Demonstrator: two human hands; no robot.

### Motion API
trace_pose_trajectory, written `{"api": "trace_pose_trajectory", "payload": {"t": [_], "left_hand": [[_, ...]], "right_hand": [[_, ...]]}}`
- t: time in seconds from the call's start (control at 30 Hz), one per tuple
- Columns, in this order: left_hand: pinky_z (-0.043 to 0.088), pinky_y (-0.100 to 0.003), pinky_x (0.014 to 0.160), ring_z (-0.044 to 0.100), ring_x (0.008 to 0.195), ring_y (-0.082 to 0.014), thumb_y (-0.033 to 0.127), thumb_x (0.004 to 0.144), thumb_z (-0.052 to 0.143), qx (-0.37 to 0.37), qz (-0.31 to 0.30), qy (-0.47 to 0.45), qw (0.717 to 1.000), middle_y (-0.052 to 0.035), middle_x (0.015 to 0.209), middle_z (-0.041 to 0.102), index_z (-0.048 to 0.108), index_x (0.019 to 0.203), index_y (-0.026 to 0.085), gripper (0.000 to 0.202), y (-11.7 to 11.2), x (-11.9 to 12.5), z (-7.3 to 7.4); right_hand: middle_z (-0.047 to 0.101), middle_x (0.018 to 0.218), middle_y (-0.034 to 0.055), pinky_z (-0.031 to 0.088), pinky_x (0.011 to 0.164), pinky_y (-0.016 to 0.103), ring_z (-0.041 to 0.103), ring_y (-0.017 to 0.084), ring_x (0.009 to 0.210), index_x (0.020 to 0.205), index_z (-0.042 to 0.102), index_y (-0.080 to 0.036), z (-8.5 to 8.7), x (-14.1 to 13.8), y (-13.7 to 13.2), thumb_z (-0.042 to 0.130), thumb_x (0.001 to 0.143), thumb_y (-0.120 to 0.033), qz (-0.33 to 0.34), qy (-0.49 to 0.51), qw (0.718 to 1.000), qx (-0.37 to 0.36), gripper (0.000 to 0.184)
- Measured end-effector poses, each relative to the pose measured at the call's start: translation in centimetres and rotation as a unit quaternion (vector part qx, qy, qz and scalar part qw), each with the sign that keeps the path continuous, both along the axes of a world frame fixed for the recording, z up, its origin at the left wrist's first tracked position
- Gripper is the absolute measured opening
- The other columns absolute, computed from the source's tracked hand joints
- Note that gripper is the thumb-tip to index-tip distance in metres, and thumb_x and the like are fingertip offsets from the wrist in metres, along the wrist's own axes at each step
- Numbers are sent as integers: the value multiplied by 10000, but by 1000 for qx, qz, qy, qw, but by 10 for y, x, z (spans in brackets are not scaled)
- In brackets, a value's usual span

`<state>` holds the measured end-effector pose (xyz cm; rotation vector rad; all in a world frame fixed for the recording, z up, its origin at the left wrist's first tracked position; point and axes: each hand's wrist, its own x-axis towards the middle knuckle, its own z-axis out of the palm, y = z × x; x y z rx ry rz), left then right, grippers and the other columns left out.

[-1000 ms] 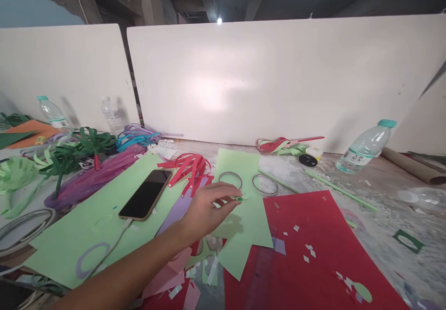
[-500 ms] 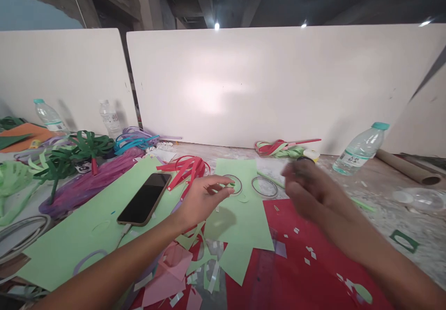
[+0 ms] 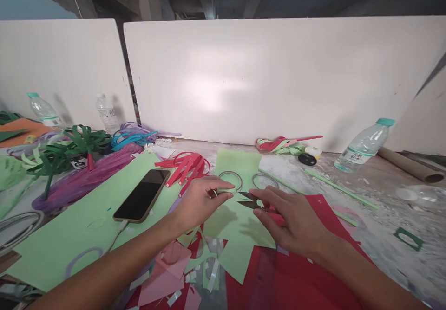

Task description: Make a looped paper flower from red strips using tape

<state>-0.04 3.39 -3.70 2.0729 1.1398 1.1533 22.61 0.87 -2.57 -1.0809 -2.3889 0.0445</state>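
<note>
My left hand [image 3: 200, 203] pinches a small light green paper piece [image 3: 226, 190], seemingly rolled, between thumb and fingertips. Facing it from the right, my right hand [image 3: 291, 212] grips a small pair of scissors [image 3: 248, 200]. Their dark blades are spread and point left, close to the end of the green piece. Fingers hide most of the handles. Below both hands lies a light green paper sheet [image 3: 244, 231]. Two thin rings, a left ring [image 3: 240, 180] and a right ring [image 3: 259, 176], rest just beyond the fingers.
A phone [image 3: 141, 196] with a cable lies on green paper to the left, near red paper strips [image 3: 190, 165]. Red paper [image 3: 278, 277] and pink scraps [image 3: 163, 273] are in front. A bottle [image 3: 362, 147] and a cardboard tube [image 3: 411, 164] stand and lie right.
My right hand has come left and inward, bringing the scissors close to the piece in my left hand. The left hand stays almost in place. The view has shifted slightly.
</note>
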Motion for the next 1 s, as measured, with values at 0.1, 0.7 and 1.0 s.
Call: {"api": "trace_pose_trajectory", "payload": {"t": [0.1, 0.7, 1.0], "left_hand": [[483, -242, 604, 631, 766, -164, 260, 805, 635, -5, -1, 4, 1000, -51, 899, 720, 730, 956, 207, 186, -3, 2, -1], [519, -273, 691, 649, 776, -177, 210, 820, 606, 3, 3, 59, 998, -55, 943, 728, 719, 1026, 213, 235, -7, 9, -10], [520, -282, 773, 651, 826, -170, 208, 827, 596, 24, -9, 79, 997, -39, 986, 722, 713, 1040, 215, 243, -9, 8, -11]], "right_hand": [[667, 809, 42, 396, 529, 268, 616, 167, 611, 1112, 594, -202, -2, 1, -2, 466, 908, -347, -27, 9, 999, 22, 282], [654, 644, 14, 300, 473, 263, 583, 158, 547, 1019, 708, -192, -8, 0, 0, 531, 878, -316, -51, -39, 992, 108, 258], [635, 616, -13, 276, 472, 264, 557, 135, 520, 977, 719, -193, -11, -1, 2, 550, 867, -287, -34, -22, 989, 142, 223]]}}
